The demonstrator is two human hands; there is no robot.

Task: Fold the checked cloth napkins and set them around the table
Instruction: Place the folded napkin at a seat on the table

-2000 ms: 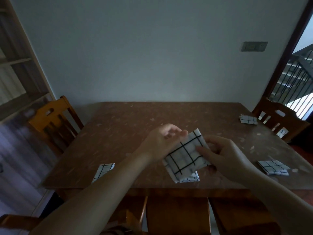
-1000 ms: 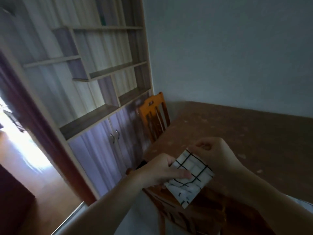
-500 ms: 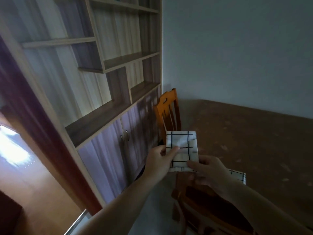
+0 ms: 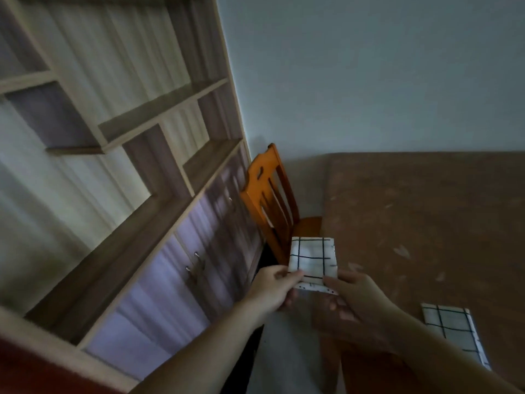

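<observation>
- Head view: a folded checked napkin is held in the air at the table's left edge, near the corner closest to the person, with its near edge gripped from both sides.
- The left hand is seen pinching the napkin's near-left corner, thumb on top; the right hand is closed on the near-right edge, though its fingers are blurred and their exact hold is hard to judge.
- The napkin extends away from both hands, its long axis pointing toward the orange chair that is tucked against the table's left side.
- Bare tabletop is seen just to the right of and beyond the held napkin; the place in front of the chair is judged the likely spot for setting it down.
- A second folded napkin is already laid on the table, to the right of the right forearm and well apart from the held one.
- A shelf unit is seen to the left, with floor between it and the table.
</observation>
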